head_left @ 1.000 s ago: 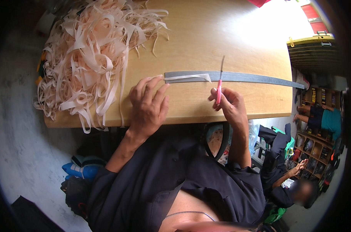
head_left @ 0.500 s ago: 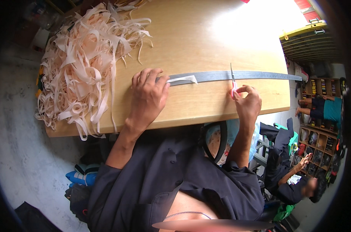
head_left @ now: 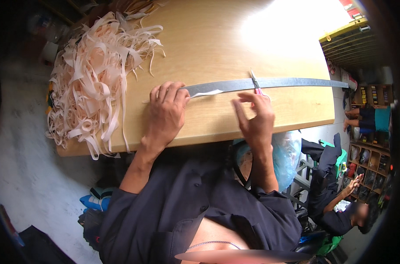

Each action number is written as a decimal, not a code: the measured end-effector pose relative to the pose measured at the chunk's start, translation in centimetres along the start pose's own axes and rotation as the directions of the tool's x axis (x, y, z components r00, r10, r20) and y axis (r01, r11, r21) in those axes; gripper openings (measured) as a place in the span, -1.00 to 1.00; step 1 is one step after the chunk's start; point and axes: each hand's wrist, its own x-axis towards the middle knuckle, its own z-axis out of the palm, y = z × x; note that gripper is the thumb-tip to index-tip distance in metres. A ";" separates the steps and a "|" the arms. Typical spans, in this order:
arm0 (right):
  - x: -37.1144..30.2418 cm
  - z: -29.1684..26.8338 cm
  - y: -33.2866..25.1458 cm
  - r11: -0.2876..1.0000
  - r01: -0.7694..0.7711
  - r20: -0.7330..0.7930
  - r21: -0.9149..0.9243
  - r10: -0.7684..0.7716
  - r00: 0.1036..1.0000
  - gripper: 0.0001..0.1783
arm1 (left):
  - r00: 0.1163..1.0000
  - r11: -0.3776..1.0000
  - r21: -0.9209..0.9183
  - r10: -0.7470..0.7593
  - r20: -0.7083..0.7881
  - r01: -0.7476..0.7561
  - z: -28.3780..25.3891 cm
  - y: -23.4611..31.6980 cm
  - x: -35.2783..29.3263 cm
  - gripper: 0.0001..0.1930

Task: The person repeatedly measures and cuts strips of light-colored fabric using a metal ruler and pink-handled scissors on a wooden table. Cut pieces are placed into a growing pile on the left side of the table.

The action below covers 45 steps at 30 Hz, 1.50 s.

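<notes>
On the table, my left hand [head_left: 167, 105] has its fingers bent down over the left end of a long grey metal ruler [head_left: 288, 82]. A narrow whitish strip [head_left: 204, 93] comes out beside its thumb along the ruler's near edge, held under these fingers. My right hand [head_left: 257, 119] is slightly blurred, thumb and fingers apart, just in front of a pair of scissors [head_left: 255, 81] with pink handles. The scissors lie across the ruler, blades pointing away, and the fingers partly hide the handles.
A large tangled heap of pale peach strips [head_left: 90, 83] covers the table's left end, some hanging over the edge. A blue plastic bag [head_left: 286, 154] is below the front edge. At the right sits a person in dark clothes [head_left: 336, 207], near wooden pigeonhole shelves [head_left: 370, 165].
My right hand has let go of the scissors and moved left, its fingers opening. The scissors lie farther left, tilted across the ruler. The strip's free end looks narrower, turned more on edge.
</notes>
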 end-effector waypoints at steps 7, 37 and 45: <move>-1.6 1.0 -2.3 0.979 -0.034 0.309 0.199 -0.029 0.951 -0.73 | 0.990 0.964 -0.225 0.144 -0.008 -0.142 -0.3 3.3 0.6 -0.84; -43.1 4.1 43.6 -0.277 -0.961 -0.128 0.017 0.952 -0.277 -0.80 | 0.942 0.931 0.178 -0.331 0.049 0.318 -5.8 -6.3 -4.3 -0.78; -41.3 3.1 41.8 -0.309 -0.949 -0.330 0.069 0.890 -0.314 -0.81 | 0.945 0.931 0.170 -0.327 -0.006 0.323 -5.2 -6.0 -4.1 -0.89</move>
